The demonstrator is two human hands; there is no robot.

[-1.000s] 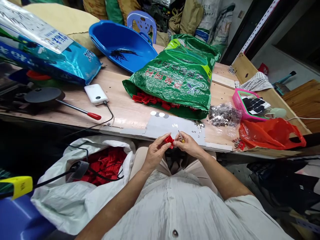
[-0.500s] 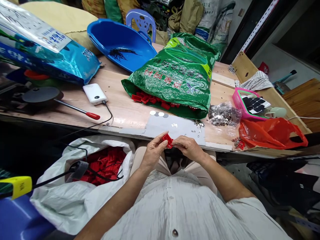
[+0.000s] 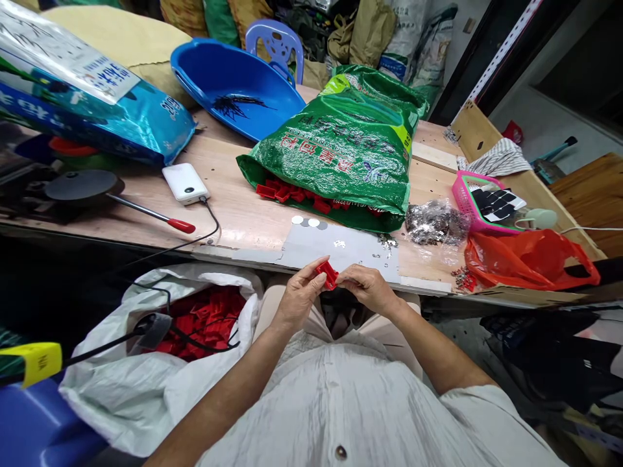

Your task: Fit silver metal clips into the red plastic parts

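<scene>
A small red plastic part (image 3: 328, 274) is held up between my hands, just over the table's front edge. My left hand (image 3: 299, 293) pinches it from the left with thumb and fingers. My right hand (image 3: 367, 288) grips its right end with the fingertips, and anything else in those fingers is hidden. Many similar red parts fill a white woven sack (image 3: 204, 318) beside my left thigh. More of them spill from the mouth of a green woven bag (image 3: 335, 155) on the table. A grey card sheet (image 3: 335, 250) with small metal bits lies just beyond my hands.
A blue plastic basin (image 3: 233, 84) stands at the back of the wooden table (image 3: 243, 207). To the right are a bag of metal pieces (image 3: 435, 222), a pink basket (image 3: 479, 204) and an orange-red plastic bag (image 3: 530, 261). A white power bank (image 3: 185, 183) lies left.
The small yellow-and-metal item seen in my right fingers a second ago no longer shows. My hands have closed in around the red part, which now sits a little higher and further right.
</scene>
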